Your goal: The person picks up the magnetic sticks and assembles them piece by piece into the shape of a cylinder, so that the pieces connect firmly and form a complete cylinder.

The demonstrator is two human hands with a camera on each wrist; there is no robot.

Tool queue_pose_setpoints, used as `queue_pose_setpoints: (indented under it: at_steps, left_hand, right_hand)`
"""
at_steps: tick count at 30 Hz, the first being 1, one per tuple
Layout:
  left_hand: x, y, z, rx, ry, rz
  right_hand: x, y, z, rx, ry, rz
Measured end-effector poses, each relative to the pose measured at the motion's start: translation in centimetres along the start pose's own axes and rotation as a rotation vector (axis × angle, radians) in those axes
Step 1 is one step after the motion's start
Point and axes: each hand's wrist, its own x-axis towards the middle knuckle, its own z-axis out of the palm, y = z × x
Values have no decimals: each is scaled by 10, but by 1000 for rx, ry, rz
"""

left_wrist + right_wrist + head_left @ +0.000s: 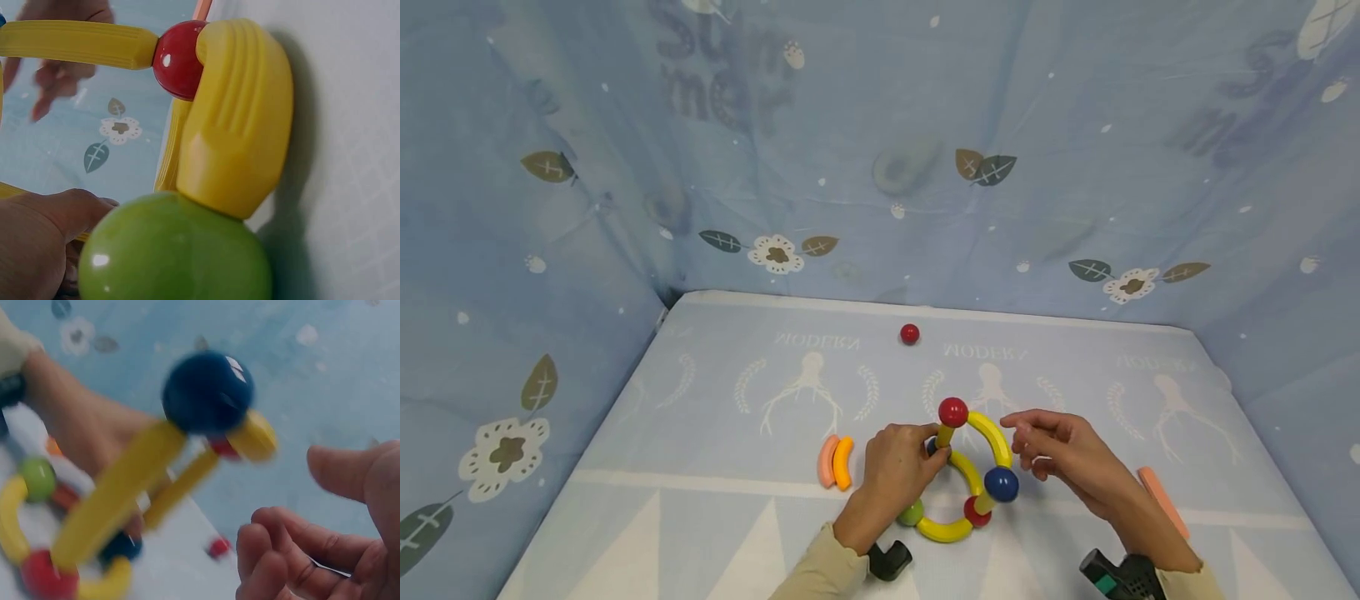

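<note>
A structure of yellow pieces and balls stands on the table. Its base has a green ball (911,513), a red ball (977,511) and a dark blue ball; curved yellow pieces (945,531) link them. Two yellow sticks rise to an upper red ball (953,412) and an upper blue ball (1001,483), bridged by a yellow arc (992,437). My left hand (895,467) pinches the stick below the upper red ball. Just right of the arc, my right hand (1067,458) is held apart from it, fingers loosely bent and empty; the right wrist view shows this hand (325,550) beside the blue ball (209,392).
A loose red ball (910,334) lies near the table's back edge. Left of my left hand are a pink curved piece (827,461) and an orange one (843,463). One salmon-coloured stick (1163,502) lies beyond my right hand. Patterned blue cloth (880,167) surrounds the table.
</note>
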Motion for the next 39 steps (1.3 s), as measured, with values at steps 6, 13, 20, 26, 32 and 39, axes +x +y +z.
queue_pose_setpoints:
  at_steps: [6,13,20,26,32,39]
  left_hand:
    - [-1,0,1,18,-13,7]
    - [-3,-2,2,50,-21,7]
    - [-2,-3,0,20,-66,-23]
    - [2,-4,-7,-16,-78,-26]
    - [9,-7,-14,-46,-108,38]
    - [13,-12,-11,-77,-130,84]
  right_hand:
    - [-25,42,-31,-299,339,38]
    - [-58,79,-35,-402,518,5]
    - [-67,100,-29,-711,743,-27]
    - [-76,113,-50,-804,736,247]
    - [-75,122,-50,-762,740,243]
    - [-67,127,-36,-750,805,9]
